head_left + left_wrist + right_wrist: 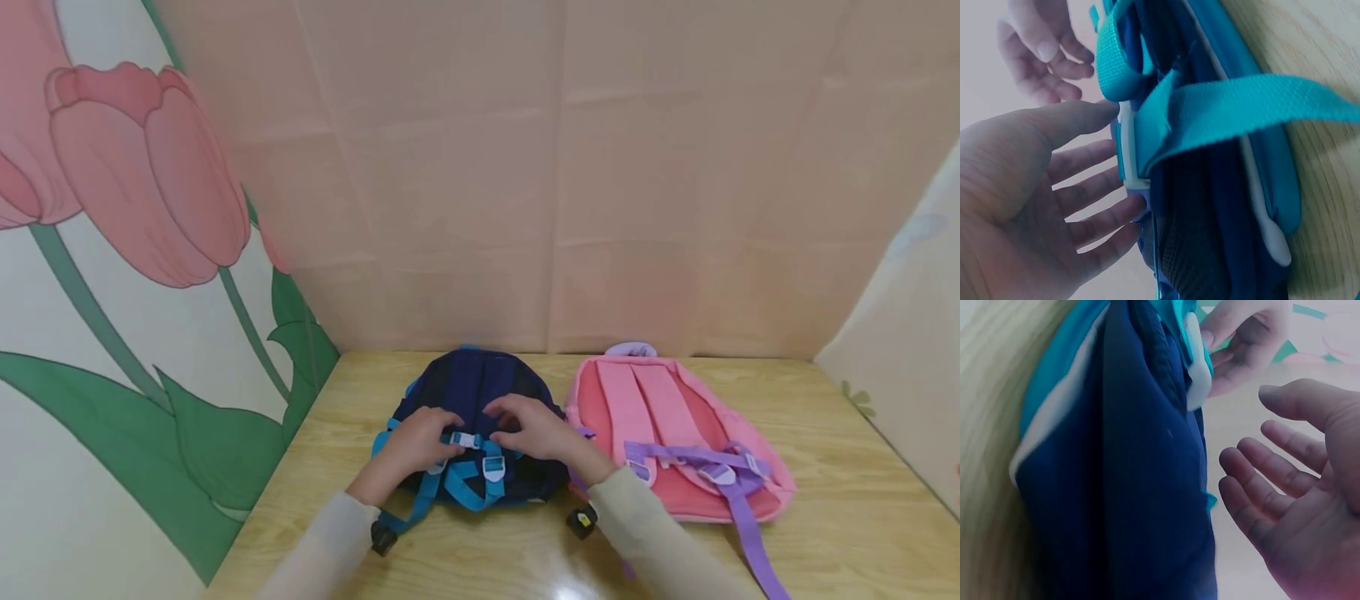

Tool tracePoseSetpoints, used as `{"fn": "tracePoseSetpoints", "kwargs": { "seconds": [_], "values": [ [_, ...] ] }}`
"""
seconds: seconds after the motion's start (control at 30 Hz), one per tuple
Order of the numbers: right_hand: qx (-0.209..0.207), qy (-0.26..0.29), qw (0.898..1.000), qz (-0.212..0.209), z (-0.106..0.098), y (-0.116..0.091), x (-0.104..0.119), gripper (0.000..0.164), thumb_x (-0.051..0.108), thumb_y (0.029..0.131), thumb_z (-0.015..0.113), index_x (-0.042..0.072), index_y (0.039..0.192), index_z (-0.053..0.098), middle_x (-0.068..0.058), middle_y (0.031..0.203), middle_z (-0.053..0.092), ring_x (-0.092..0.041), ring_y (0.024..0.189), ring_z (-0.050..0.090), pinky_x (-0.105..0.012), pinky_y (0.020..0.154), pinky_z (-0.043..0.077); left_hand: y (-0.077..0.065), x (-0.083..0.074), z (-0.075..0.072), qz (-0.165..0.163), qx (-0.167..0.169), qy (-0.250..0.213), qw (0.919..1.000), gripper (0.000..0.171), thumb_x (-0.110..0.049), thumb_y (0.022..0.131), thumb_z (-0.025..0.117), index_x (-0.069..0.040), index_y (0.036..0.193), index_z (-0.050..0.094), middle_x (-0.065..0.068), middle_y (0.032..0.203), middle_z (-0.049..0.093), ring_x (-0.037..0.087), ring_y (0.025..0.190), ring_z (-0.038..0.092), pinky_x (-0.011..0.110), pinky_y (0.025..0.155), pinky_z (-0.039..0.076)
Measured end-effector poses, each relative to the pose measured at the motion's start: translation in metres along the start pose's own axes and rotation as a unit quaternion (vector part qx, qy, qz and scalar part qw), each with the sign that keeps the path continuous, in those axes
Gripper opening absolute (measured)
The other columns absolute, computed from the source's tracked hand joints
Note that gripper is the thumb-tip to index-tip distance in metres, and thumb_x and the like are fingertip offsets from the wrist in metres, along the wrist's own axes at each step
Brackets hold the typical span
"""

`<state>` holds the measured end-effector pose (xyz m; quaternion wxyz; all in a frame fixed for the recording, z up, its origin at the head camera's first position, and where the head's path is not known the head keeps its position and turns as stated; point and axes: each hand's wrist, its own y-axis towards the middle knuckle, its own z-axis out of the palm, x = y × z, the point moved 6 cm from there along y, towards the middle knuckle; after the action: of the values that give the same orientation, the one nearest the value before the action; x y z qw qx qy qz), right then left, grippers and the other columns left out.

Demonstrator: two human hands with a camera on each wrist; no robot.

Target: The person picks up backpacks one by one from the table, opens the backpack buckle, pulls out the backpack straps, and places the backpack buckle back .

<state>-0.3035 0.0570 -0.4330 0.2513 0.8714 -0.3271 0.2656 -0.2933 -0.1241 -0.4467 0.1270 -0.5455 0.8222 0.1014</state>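
Note:
A navy backpack (480, 379) lies on the table, its shoulder straps facing up. Bright blue webbing with a white buckle (467, 440) crosses its lower part, and a white strap adjuster (493, 468) sits just below. My left hand (423, 437) is over the left side of the webbing. In the left wrist view its fingers are loosely spread, thumb tip right at a white adjuster (1127, 147). On the other side, my right hand (536, 427) hovers above the backpack with fingers apart and nothing between them, as the right wrist view also shows.
A pink backpack (660, 400) with purple straps lies close on the right, a purple strap (750, 533) trailing toward the table's front. Behind the wooden table (847, 467) hangs a plain pinkish cloth (450, 167). A tulip-printed panel (150, 167) stands at the left.

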Motion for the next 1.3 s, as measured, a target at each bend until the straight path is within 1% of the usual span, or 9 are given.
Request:
{"fn": "tracePoseSetpoints", "kwargs": {
  "seconds": [0.2,0.47,0.57,0.83,1.0,1.13,1.3],
  "values": [
    [0.012,0.007,1.000,0.011,0.011,0.003,0.000,0.034,0.011,0.092,0.074,-0.002,0.122,0.065,-0.018,0.118,0.067,-0.030,0.099,0.067,-0.042,0.089,0.056,0.000,0.004,0.002,0.007,0.008,0.004,0.9999,0.036,-0.030,0.089,0.079,-0.012,0.119,0.073,0.006,0.117,0.071,0.026,0.109,0.062,0.044,0.096,0.050],
    [0.021,-0.014,0.999,0.026,0.027,0.009,-0.006,0.029,0.010,0.091,0.073,0.002,0.118,0.068,-0.011,0.112,0.068,-0.022,0.094,0.063,-0.036,0.087,0.055,0.001,0.005,0.004,0.019,0.008,0.026,0.9995,0.032,-0.028,0.088,0.080,-0.012,0.115,0.074,0.004,0.111,0.071,0.023,0.102,0.060,0.042,0.092,0.051],
    [0.023,-0.016,0.999,0.033,0.031,0.012,-0.006,0.028,0.011,0.091,0.073,0.003,0.118,0.069,-0.009,0.111,0.068,-0.021,0.093,0.062,-0.036,0.086,0.054,0.002,0.006,0.005,0.016,0.007,0.032,0.9993,0.032,-0.029,0.089,0.079,-0.012,0.115,0.074,0.004,0.112,0.071,0.022,0.101,0.059,0.041,0.092,0.050],
    [0.016,-0.023,0.998,0.059,0.038,0.016,-0.004,0.025,0.010,0.089,0.074,0.002,0.113,0.070,-0.009,0.106,0.068,-0.021,0.088,0.061,-0.034,0.081,0.053,0.004,0.008,0.010,0.013,-0.002,0.044,0.9989,0.025,-0.028,0.089,0.079,-0.015,0.110,0.075,0.001,0.110,0.070,0.018,0.097,0.056,0.037,0.088,0.050],
    [0.009,-0.038,0.997,0.064,0.041,0.018,-0.004,0.024,0.011,0.087,0.077,0.003,0.109,0.071,-0.008,0.102,0.068,-0.020,0.086,0.060,-0.035,0.079,0.053,0.004,0.009,0.011,0.015,0.000,0.044,0.9989,0.022,-0.028,0.090,0.078,-0.017,0.109,0.075,-0.001,0.109,0.071,0.017,0.093,0.054,0.034,0.085,0.050],
    [0.004,-0.050,0.997,0.067,0.045,0.019,-0.004,0.024,0.015,0.086,0.078,0.005,0.107,0.072,-0.006,0.098,0.068,-0.020,0.087,0.061,-0.036,0.080,0.053,0.004,0.009,0.011,0.024,-0.003,0.041,0.9989,0.020,-0.027,0.090,0.078,-0.017,0.108,0.075,-0.003,0.107,0.071,0.015,0.092,0.054,0.033,0.083,0.050],
    [-0.005,-0.064,0.995,0.078,0.048,0.022,-0.007,0.022,0.019,0.085,0.081,0.007,0.102,0.073,-0.004,0.094,0.066,-0.019,0.086,0.061,-0.036,0.081,0.053,0.003,0.010,0.011,0.046,-0.015,0.029,0.9984,0.018,-0.025,0.091,0.078,-0.016,0.107,0.075,-0.003,0.101,0.070,0.014,0.090,0.056,0.033,0.081,0.051]
  ]
}}
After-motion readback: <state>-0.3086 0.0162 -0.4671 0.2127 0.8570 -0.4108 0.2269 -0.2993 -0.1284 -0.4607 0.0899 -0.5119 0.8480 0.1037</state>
